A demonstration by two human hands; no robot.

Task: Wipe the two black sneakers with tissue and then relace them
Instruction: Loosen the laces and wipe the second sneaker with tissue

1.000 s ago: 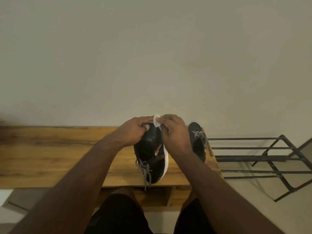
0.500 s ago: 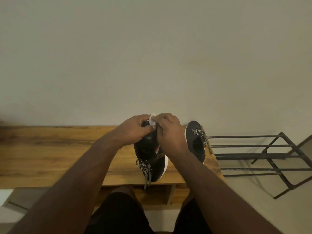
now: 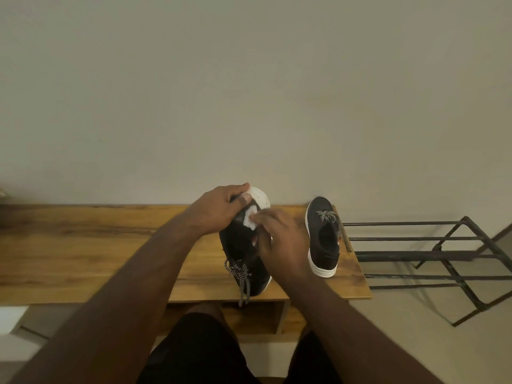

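Hands: left hand (image 3: 219, 210) grasps sneaker (image 3: 243, 250), right hand (image 3: 279, 239) pinches tissue (image 3: 250, 219)

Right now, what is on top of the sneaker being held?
On the held sneaker a white tissue lies under the right hand; the left hand grips its toe. The hand covers the rest of the tissue and the upper there.

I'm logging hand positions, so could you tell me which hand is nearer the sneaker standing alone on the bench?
Right. The right hand works just beside that sneaker; the left hand is farther, gripping the other sneaker's toe.
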